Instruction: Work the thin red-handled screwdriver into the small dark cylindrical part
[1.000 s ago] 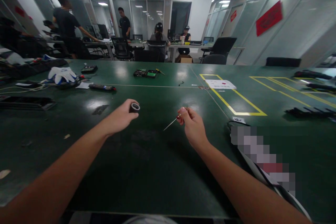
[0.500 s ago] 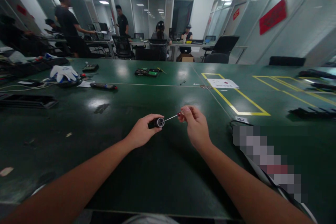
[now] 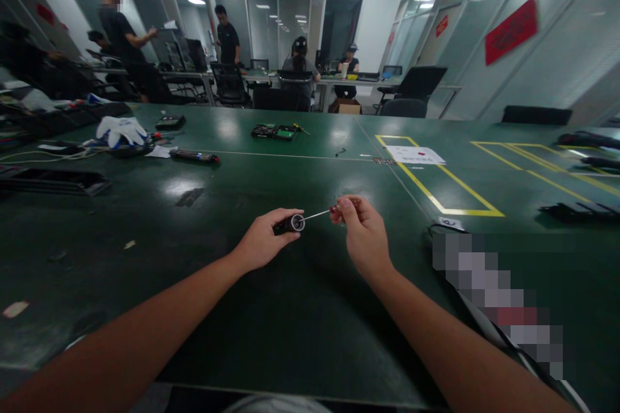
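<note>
Between thumb and fingers, my left hand (image 3: 264,240) grips a small dark cylindrical part (image 3: 294,223) with a silvery ring at its open end. That end faces right, towards my other hand. My right hand (image 3: 361,226) is closed on the reddish handle of a screwdriver (image 3: 317,214). The thin metal shaft points left, and its tip reaches into the ringed opening. What the tip touches inside is too small to make out. Both hands are held above the green table (image 3: 290,329).
White gloves (image 3: 121,133), a dark pen-shaped tool (image 3: 194,156) and a green-and-black case (image 3: 274,131) lie farther back. A paper sheet (image 3: 415,155) lies by yellow tape (image 3: 450,211). A blurred-out object (image 3: 494,297) is beside my right forearm. Several people are beyond the table.
My hands keep almost the same pose, with the screwdriver tip still at the opening. The view has shifted slightly. At the back left, a standing person has raised a forearm.
</note>
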`<action>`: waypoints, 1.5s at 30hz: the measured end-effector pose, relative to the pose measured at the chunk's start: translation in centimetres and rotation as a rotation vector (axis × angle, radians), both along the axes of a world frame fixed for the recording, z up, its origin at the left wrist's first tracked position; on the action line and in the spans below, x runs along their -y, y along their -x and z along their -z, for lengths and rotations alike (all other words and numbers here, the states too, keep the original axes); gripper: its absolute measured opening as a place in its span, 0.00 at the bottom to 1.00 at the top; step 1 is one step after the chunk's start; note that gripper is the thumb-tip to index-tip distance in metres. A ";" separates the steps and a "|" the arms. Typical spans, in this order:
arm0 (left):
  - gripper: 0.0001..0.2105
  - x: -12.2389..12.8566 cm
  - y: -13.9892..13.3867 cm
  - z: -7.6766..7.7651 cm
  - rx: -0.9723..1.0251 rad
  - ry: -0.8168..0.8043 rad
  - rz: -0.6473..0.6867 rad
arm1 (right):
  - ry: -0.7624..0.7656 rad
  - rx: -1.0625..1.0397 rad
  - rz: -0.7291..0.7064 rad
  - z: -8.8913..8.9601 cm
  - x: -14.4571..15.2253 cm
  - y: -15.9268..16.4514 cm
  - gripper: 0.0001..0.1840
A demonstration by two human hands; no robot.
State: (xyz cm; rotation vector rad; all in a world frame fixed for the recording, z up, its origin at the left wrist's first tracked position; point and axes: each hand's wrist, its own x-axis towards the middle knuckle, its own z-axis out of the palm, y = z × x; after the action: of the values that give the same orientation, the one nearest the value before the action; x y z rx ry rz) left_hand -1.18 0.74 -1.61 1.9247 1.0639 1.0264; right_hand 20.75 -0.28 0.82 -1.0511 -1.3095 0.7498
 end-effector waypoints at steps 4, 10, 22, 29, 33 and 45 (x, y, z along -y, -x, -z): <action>0.22 -0.2 0.2 0.3 0.004 -0.030 -0.015 | -0.007 -0.001 -0.059 -0.2 0.0 -0.1 0.14; 0.23 -0.5 0.4 0.6 0.009 -0.048 -0.032 | -0.002 0.045 -0.071 -0.4 0.3 0.0 0.14; 0.22 -0.5 0.4 0.6 -0.006 -0.101 -0.038 | 0.007 0.052 -0.116 -0.3 0.3 0.1 0.13; 0.22 -0.8 0.6 0.6 -0.025 -0.117 -0.116 | 0.001 0.090 -0.189 -0.4 0.9 0.4 0.18; 0.22 -0.8 0.6 0.5 -0.064 -0.118 -0.112 | 0.048 0.080 -0.104 -0.4 0.9 0.4 0.14; 0.23 -0.7 0.2 -0.4 -0.190 -0.285 -0.105 | 0.414 -0.501 -0.195 1.9 -2.0 -0.4 0.16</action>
State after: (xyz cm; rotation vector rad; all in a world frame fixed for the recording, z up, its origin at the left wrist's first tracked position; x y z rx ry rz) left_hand -1.37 1.47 -1.19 2.2520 1.1869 1.1202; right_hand 21.14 1.70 -1.04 -0.9736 -0.8456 1.3758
